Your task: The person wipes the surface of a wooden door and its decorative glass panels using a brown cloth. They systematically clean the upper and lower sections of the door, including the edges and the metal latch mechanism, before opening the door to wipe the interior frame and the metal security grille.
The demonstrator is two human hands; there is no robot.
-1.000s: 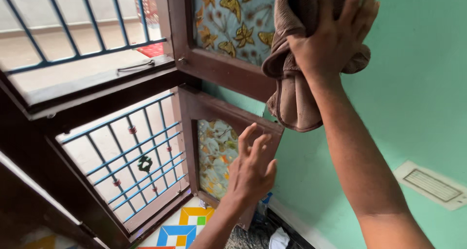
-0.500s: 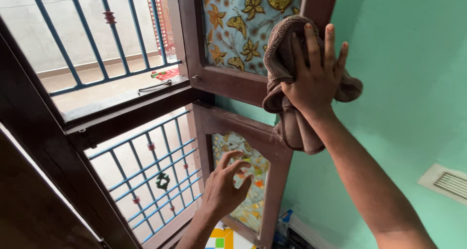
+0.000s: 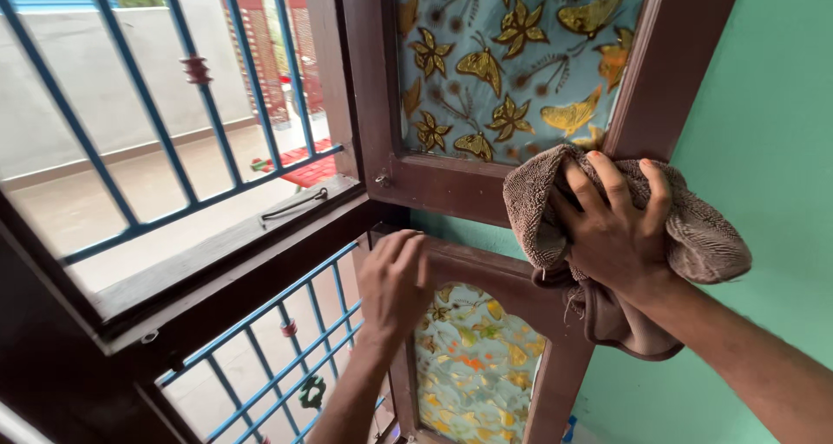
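Note:
My right hand (image 3: 614, 227) presses a bunched brown cloth (image 3: 703, 236) against the lower right corner of the upper window shutter (image 3: 451, 184), a dark brown wooden frame around patterned glass with gold butterflies and flowers. My left hand (image 3: 395, 284) rests on the top left corner of the lower shutter (image 3: 555, 383), fingers curled over its wooden edge. That shutter holds similar coloured glass.
Blue metal window bars (image 3: 165, 106) fill the opening at left, with a paved yard and a grey wall behind them. A dark wooden crossbar (image 3: 234, 270) divides upper and lower openings. A green wall (image 3: 764, 106) stands at right.
My right hand has slid the cloth down from the glass to the upper shutter's bottom corner. My left hand rose from the lower glass to the lower shutter's top edge. The view tilted upward.

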